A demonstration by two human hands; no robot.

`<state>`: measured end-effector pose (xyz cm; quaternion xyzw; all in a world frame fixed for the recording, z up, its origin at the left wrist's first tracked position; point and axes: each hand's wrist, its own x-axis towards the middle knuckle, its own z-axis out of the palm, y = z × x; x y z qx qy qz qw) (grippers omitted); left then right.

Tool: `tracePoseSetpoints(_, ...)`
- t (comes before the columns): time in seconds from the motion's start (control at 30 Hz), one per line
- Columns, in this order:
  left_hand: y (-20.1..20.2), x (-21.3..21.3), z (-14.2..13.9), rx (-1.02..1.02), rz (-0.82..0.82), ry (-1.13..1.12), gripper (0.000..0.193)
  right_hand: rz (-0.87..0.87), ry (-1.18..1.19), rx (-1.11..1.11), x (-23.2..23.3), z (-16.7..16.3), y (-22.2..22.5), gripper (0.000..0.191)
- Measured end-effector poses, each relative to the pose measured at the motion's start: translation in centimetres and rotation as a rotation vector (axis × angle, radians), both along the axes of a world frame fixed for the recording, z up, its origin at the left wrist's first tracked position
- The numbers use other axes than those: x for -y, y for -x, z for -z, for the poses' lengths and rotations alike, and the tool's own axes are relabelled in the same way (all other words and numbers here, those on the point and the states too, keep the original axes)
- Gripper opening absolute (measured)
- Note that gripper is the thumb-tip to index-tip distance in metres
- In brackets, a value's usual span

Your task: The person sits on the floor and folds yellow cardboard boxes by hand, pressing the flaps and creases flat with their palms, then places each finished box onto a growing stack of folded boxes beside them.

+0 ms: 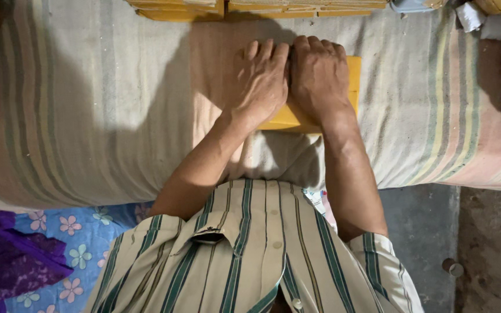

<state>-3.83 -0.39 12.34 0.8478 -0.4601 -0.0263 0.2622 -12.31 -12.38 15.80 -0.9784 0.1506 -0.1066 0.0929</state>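
Here, striped bedcover, blue floral cloth, grey floor

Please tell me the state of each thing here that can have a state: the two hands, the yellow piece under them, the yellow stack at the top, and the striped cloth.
left hand: palm down, flat on the yellow sheet, holding nothing.
right hand: palm down, pressing beside the left, fingers curled.
yellow sheet: lying flat, mostly covered by both hands.
yellow stack: piled flat at the far edge, untouched.
striped cloth: spread over the surface, slightly wrinkled.
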Motion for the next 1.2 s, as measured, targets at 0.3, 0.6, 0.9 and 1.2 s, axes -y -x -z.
tracePoseSetpoints(0.3,1.2,-1.0,-0.8,0.023,-0.050,0.141,0.025,0.286,-0.150,0.054,-0.2,-2.6,5.8,0.041)
tracePoseSetpoints(0.6,2.2,-0.4,-0.8,0.331,-0.120,0.128,0.051,0.197,0.338,0.070,-2.7,0.2,4.7,0.052)
tracePoseSetpoints(0.9,0.2,-2.4,-1.3,-0.094,-0.107,-0.046,0.049,0.296,-0.015,-0.024,1.3,-0.8,5.1,0.040)
tracePoseSetpoints(1.2,1.2,-0.1,-1.7,0.280,-0.122,0.033,0.045,0.115,0.491,0.071,0.2,1.3,2.5,0.044)
